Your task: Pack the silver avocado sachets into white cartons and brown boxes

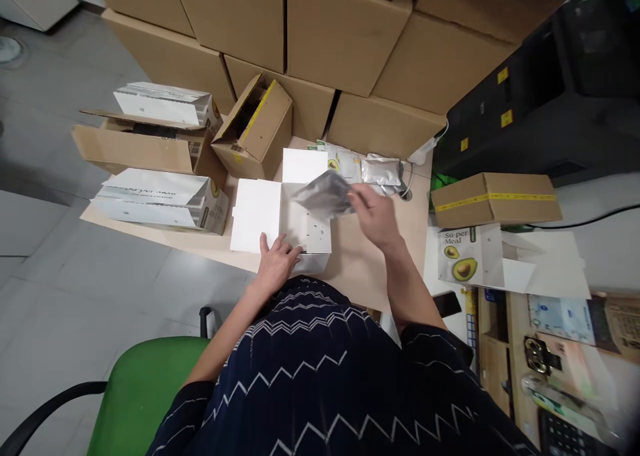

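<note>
An open white carton stands on the desk in front of me with its flaps folded out. My right hand pinches a silvery foil pouch by its right end, tilted over the carton's opening. The pouch is slightly blurred. On the carton's near left edge rests my left hand, fingers spread, some fingertips reaching over the rim. Behind the carton lie more silver pouches and several white packets with avocado pictures.
Brown cardboard boxes are stacked along the back. Left on the desk are white cartons and open brown boxes. A black machine, a taped box and a Super Meal carton stand right. A green chair is at lower left.
</note>
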Demonstrator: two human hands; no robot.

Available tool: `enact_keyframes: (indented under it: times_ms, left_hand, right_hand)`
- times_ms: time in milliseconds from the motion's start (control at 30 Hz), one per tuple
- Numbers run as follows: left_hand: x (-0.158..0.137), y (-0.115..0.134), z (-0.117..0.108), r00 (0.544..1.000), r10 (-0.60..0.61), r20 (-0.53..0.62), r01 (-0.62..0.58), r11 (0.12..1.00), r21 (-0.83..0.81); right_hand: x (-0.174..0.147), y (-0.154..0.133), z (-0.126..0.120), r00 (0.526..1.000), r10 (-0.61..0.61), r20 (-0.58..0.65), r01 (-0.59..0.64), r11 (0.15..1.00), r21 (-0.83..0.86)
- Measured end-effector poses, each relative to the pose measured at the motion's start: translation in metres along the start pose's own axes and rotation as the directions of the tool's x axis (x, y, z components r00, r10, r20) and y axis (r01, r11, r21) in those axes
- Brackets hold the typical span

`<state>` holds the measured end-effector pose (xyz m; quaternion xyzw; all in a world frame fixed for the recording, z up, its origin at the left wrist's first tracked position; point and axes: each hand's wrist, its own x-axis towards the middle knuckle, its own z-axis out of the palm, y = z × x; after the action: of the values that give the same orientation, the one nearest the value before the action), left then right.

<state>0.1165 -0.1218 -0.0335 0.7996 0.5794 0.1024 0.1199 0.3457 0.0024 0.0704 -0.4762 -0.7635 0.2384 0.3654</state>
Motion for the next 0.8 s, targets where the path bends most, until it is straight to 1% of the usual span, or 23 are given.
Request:
enact_keyframes:
  times_ms: [33, 67, 100, 133, 167, 233, 267, 300, 333, 367, 400, 433, 467, 500, 533, 567, 600, 633, 667, 733, 767, 800]
  left_hand:
    - [0.0, 0.0, 0.0, 1.0, 0.001, 0.0, -0.001, 1.0, -0.001]
    - [0.0, 0.0, 0.0, 1.0, 0.001, -0.001, -0.001, 1.0, 0.0]
    - [0.0, 0.0, 0.0, 1.0, 0.003, -0.001, -0.003, 1.0, 0.002]
    - [-0.001, 0.0, 0.0, 1.0, 0.005, -0.001, -0.005, 1.0, 0.005]
    - [-0.001, 0.0, 0.001, 1.0, 0.006, -0.003, -0.006, 1.0, 0.007]
    - [-0.001, 0.0, 0.001, 1.0, 0.004, -0.009, -0.004, 1.0, 0.005]
    - [-0.001, 0.0, 0.001, 1.0, 0.002, -0.012, -0.002, 1.0, 0.002]
    - [-0.001, 0.0, 0.001, 1.0, 0.0, -0.015, 0.0, 1.0, 0.001]
    - [-0.001, 0.0, 0.001, 1.0, -0.005, -0.018, 0.005, 1.0, 0.0]
    - [-0.001, 0.0, 0.002, 1.0, -0.011, -0.021, 0.011, 1.0, 0.0]
    - [-0.001, 0.0, 0.003, 1.0, -0.018, -0.021, 0.018, 1.0, -0.003]
    - [-0.001, 0.0, 0.004, 1.0, -0.028, -0.013, 0.028, 1.0, -0.01]
    - [-0.001, -0.001, 0.005, 0.999, -0.041, 0.005, 0.041, 0.999, -0.025]
    - [-0.002, -0.001, 0.006, 0.998, -0.053, 0.032, 0.054, 0.997, -0.047]
    - [-0.002, -0.001, 0.007, 0.996, -0.061, 0.064, 0.065, 0.995, -0.071]
    - [-0.003, -0.002, 0.008, 0.994, -0.068, 0.091, 0.076, 0.993, -0.089]
    - [-0.003, -0.002, 0.009, 0.992, -0.072, 0.106, 0.082, 0.992, -0.095]
    - [-0.003, -0.002, 0.009, 0.992, -0.073, 0.104, 0.083, 0.993, -0.087]
    - [-0.003, -0.002, 0.009, 0.994, -0.071, 0.086, 0.077, 0.995, -0.067]
    - [-0.002, -0.002, 0.007, 0.998, -0.054, 0.029, 0.054, 0.998, -0.025]
    - [-0.002, -0.002, 0.006, 0.999, -0.039, 0.002, 0.039, 0.999, -0.016]
    - [-0.002, -0.002, 0.005, 1.0, -0.025, -0.019, 0.025, 0.999, -0.022]
  right_hand:
    - [0.002, -0.005, 0.007, 0.996, -0.023, 0.091, 0.02, 0.999, 0.025]
    - [0.004, -0.009, 0.011, 0.989, -0.046, 0.142, 0.04, 0.998, 0.049]
    - [0.008, -0.014, 0.012, 0.987, -0.064, 0.148, 0.054, 0.996, 0.072]
    - [0.012, -0.02, 0.011, 0.99, -0.072, 0.119, 0.061, 0.994, 0.094]
    - [0.018, -0.026, 0.007, 0.995, -0.071, 0.064, 0.063, 0.991, 0.117]
    - [0.029, -0.038, -0.002, 0.998, -0.047, -0.051, 0.055, 0.983, 0.177]
    - [0.033, -0.043, -0.004, 0.996, -0.027, -0.082, 0.044, 0.975, 0.218]
    - [0.036, -0.047, -0.002, 0.996, -0.006, -0.086, 0.029, 0.963, 0.269]
    - [0.037, -0.05, 0.004, 0.998, 0.018, -0.063, 0.004, 0.944, 0.33]
    - [0.035, -0.051, 0.015, 0.999, 0.045, -0.01, -0.037, 0.915, 0.401]
    - [0.031, -0.05, 0.028, 0.995, 0.077, 0.067, -0.099, 0.871, 0.48]
    - [0.025, -0.048, 0.044, 0.981, 0.116, 0.159, -0.186, 0.807, 0.561]
    - [0.018, -0.046, 0.06, 0.951, 0.159, 0.264, -0.295, 0.72, 0.629]
    - [0.01, -0.042, 0.074, 0.906, 0.201, 0.372, -0.412, 0.617, 0.671]
    - [0.003, -0.039, 0.084, 0.851, 0.238, 0.468, -0.519, 0.515, 0.682]
    - [-0.003, -0.035, 0.091, 0.798, 0.272, 0.538, -0.6, 0.432, 0.673]
    - [-0.008, -0.031, 0.092, 0.759, 0.304, 0.575, -0.651, 0.378, 0.658]
    - [-0.011, -0.026, 0.089, 0.743, 0.336, 0.579, -0.669, 0.356, 0.652]
    - [-0.012, -0.02, 0.082, 0.751, 0.366, 0.55, -0.659, 0.356, 0.662]
    - [-0.014, -0.004, 0.064, 0.799, 0.432, 0.418, -0.584, 0.393, 0.71]
    - [-0.015, 0.006, 0.055, 0.816, 0.466, 0.343, -0.545, 0.418, 0.727]
    - [-0.016, 0.017, 0.047, 0.821, 0.499, 0.277, -0.517, 0.443, 0.733]
